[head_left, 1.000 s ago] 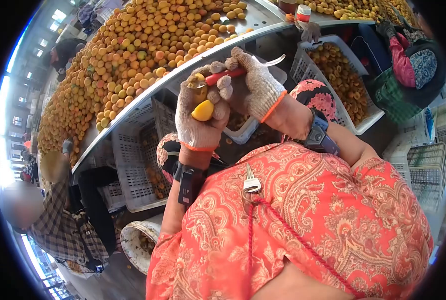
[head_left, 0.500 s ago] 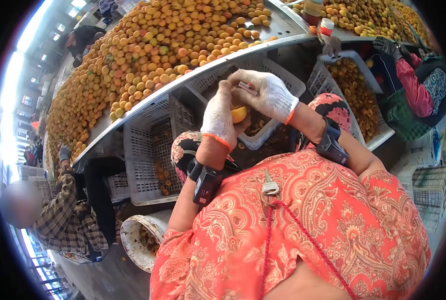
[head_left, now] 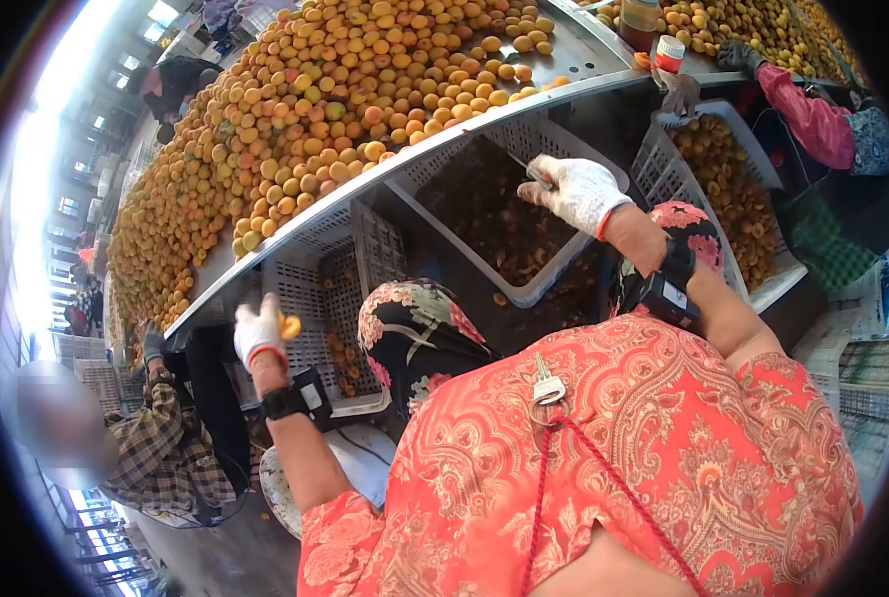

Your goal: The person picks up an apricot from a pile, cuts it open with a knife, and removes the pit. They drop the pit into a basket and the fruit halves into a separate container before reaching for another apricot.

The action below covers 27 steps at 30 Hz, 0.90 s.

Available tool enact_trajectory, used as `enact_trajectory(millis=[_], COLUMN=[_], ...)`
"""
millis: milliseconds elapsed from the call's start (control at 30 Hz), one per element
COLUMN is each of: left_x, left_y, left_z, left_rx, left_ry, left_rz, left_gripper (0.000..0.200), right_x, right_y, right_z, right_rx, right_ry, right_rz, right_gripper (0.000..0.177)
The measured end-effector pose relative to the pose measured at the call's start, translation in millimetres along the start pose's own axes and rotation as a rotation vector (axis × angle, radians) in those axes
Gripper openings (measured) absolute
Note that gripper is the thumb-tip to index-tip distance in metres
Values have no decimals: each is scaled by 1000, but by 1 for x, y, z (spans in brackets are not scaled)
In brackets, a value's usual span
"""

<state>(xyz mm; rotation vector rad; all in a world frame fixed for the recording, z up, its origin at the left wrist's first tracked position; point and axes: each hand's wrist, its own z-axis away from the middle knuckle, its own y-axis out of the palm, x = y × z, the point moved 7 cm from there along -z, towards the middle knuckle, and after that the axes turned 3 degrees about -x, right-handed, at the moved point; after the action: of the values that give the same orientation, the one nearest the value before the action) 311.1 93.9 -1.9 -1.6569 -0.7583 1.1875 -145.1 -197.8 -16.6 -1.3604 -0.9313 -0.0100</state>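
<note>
My left hand point(head_left: 259, 332), in a white glove with an orange cuff, is out at the left beside a white slatted crate point(head_left: 377, 247). It holds a yellow-orange apricot half point(head_left: 289, 326) at its inner side. My right hand point(head_left: 582, 193), gloved the same way, is closed around a small knife point(head_left: 538, 175), its thin blade pointing up and left. That hand hovers over the right side of the middle crate point(head_left: 537, 289), which holds a dark mass that looks like apricot pits. Several apricot halves point(head_left: 343, 360) lie in the left crate.
Whole apricots point(head_left: 295, 129) are heaped on the metal table point(head_left: 444, 137) ahead. A crate of apricot halves point(head_left: 728, 194) stands at the right. A jar with a red label point(head_left: 668, 55) is on the table edge. Co-workers sit at the left point(head_left: 171, 448) and right point(head_left: 813, 124). A white bucket point(head_left: 280, 493) stands lower left.
My hands, together over the middle crate before, have parted. My left hand has swung far left and down with the apricot half; my right hand has moved slightly right with the knife.
</note>
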Motion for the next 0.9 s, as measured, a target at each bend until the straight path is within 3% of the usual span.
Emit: enact_trajectory(millis=[33, 100, 167, 233, 333, 367, 433, 500, 567, 733, 800, 833, 900], left_x=[0, -50, -112, -185, -251, -268, -279, -296, -309, -308, -303, -298, -306], left_y=[-6, 1, 13, 27, 85, 101, 146, 162, 164, 175, 164, 160, 135], left_z=[-16, -17, -9, 6, 2, 2, -16, -13, -8, -30, -45, -53, -17], left_rx=[-120, 170, 251, 345, 377, 349, 261, 410, 396, 338, 322, 336, 216], left_ry=[101, 261, 223, 431, 676, 746, 920, 931, 969, 989, 872, 776, 933], left_rz=[-78, 724, 881, 754, 336, 167, 10, -227, -282, -115, 59, 152, -105], left_gripper=[56, 47, 40, 41, 43, 46, 50, 56, 52, 31, 24, 22, 23], right_x=[0, -4, -2, -18, -14, -9, -14, -21, -27, -24, -21, -14, -13], right_y=[6, 19, 32, 65, 66, 57, 55, 54, 55, 50, 49, 44, 43], right_z=[-2, -8, -13, -17, -19, -18, -21, -27, -30, -31, -26, -26, -26], right_rx=[73, 109, 169, 311, 258, 343, 321, 306, 270, 228, 256, 205, 192], right_ry=[12, 5, 1, 187, 93, 184, 176, 191, 235, 271, 436, 414, 416], right_rz=[40, 47, 11, -405, -390, -373, -345, -335, -379, -539, -990, -1128, -1199], right_gripper=[43, 41, 39, 42, 45, 44, 43, 42, 40, 33, 23, 15, 13])
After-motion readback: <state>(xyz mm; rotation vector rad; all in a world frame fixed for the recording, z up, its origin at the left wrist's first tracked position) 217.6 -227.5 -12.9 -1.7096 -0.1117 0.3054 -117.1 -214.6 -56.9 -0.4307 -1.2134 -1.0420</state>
